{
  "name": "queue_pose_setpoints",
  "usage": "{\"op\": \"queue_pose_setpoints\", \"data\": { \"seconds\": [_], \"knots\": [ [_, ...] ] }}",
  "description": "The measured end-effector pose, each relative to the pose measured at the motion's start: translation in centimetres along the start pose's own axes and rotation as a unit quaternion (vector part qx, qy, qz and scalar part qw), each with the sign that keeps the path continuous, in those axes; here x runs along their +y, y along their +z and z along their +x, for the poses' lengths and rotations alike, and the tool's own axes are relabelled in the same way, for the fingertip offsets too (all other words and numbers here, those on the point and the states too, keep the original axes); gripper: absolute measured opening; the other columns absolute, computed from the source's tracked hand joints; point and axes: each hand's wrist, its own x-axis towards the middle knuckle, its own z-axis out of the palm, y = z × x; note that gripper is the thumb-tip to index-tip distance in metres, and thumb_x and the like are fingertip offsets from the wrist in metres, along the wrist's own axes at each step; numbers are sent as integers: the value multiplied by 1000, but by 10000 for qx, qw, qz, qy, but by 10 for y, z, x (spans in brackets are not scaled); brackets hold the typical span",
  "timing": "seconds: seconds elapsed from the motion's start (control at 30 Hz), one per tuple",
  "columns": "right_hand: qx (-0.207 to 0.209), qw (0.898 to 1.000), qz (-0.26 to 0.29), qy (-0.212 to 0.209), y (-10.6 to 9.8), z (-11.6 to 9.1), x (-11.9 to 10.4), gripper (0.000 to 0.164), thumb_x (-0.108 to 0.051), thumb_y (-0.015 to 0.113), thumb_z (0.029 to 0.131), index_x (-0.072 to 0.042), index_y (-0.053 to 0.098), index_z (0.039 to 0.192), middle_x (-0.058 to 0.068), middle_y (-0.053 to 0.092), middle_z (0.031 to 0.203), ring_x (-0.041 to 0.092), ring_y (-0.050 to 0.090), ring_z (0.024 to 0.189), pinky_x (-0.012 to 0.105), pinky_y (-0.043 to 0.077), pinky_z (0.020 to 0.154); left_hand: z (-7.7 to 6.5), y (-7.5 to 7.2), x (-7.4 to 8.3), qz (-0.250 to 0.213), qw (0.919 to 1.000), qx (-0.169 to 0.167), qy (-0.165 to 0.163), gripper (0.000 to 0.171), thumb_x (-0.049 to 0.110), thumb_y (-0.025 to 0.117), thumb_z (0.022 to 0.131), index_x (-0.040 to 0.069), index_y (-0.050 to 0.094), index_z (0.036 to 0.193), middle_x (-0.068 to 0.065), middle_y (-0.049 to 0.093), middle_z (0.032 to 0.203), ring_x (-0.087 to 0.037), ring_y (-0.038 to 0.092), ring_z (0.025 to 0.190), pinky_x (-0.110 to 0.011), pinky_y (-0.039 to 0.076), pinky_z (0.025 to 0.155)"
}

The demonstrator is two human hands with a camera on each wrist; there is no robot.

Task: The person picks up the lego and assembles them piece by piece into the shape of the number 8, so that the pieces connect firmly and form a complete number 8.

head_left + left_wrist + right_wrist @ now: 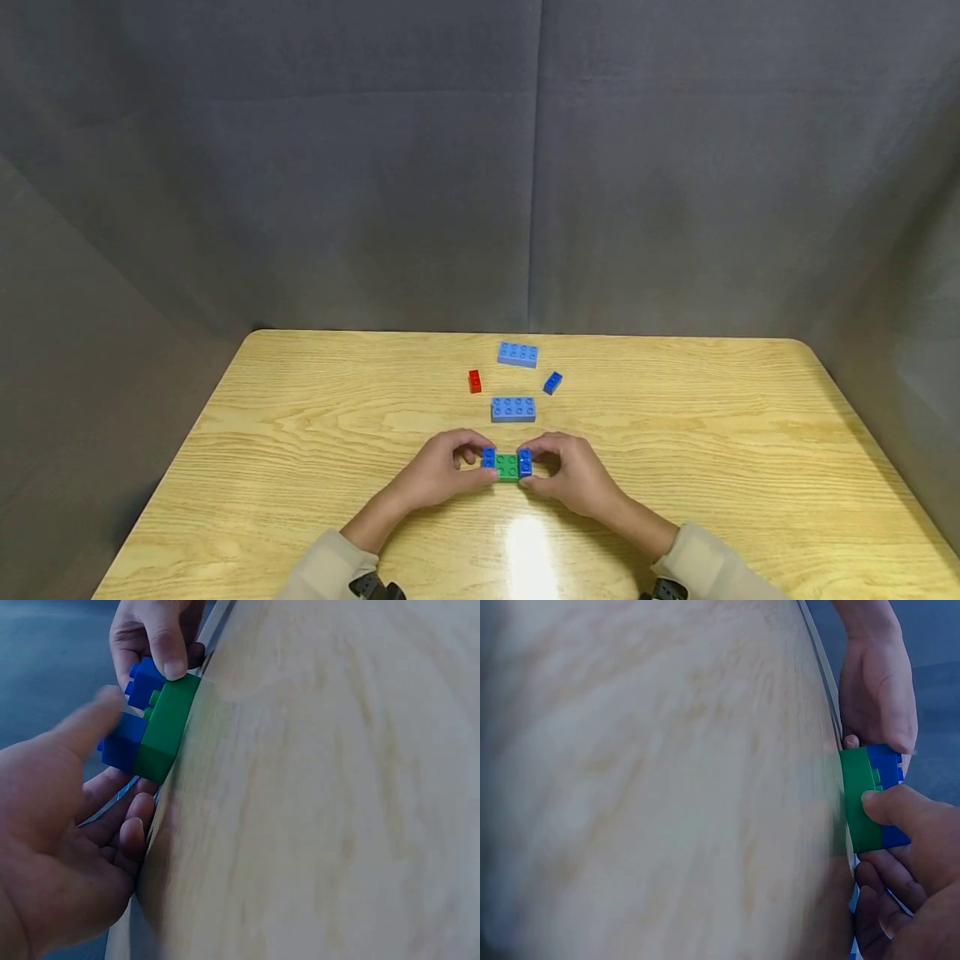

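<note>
A green building brick [507, 467] rests at the table's near middle, its long side running left to right. One small blue brick [489, 457] sits on its left end and another blue brick [526, 462] on its right end, with green studs bare between them. My left hand [442, 471] pinches the left end between thumb and index finger; its thumb is blurred beside the blue brick [124, 741] in the left wrist view. At the right end my right hand [581, 479] holds the stack, its thumb pressing the green brick [859, 814] in the right wrist view.
Behind the hands lies a light blue eight-stud brick [513, 409]. Farther back are a small red brick [475, 382], a small blue brick [552, 383] and a second light blue brick [517, 354]. A grey curtain [375, 208] hangs past the wooden table's [300, 400] far edge.
</note>
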Motion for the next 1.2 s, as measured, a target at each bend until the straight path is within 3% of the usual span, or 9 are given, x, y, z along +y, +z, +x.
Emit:
{"op": "queue_pose_setpoints", "data": {
  "seconds": [0.17,0.33,0.63,0.83,1.2],
  "knots": [
    [36,10000,-35,-26,0,0,0,29,-5,88,78,-8,77,104,-4,73,98,14,68,93,31,58,85,5,-6,4,-147,9998,73,110,37,27,70,99,1,67,125,-4,69,109,-15,62,91,-27,52,78],
    [71,9999,-84,-58,1,0,-1,29,-5,89,77,-8,77,104,-5,73,97,13,67,92,31,57,85,13,-12,11,-95,9985,495,222,35,25,69,100,0,66,124,-7,70,113,-17,66,95,-29,55,82],
    [18,10000,-85,-34,-1,0,-1,29,-6,88,78,-9,77,105,-5,72,98,13,67,93,32,57,86,34,-17,16,120,9960,826,333,39,24,72,97,4,65,130,-11,66,128,-27,61,117,-44,53,95],
    [-19,10000,-56,-22,-1,1,-2,29,-6,88,78,-9,77,105,-6,72,98,13,67,93,31,57,86,47,-14,14,211,9972,687,208,47,21,74,96,2,61,137,-15,63,135,-30,58,124,-51,49,102],
    [-5,10000,-16,1,-1,1,0,29,-6,89,78,-9,77,104,-6,72,97,12,66,92,30,57,85,72,-5,18,702,9961,490,209,49,18,77,93,2,61,137,-12,60,139,-30,57,129,-45,47,109]
  ]
}}
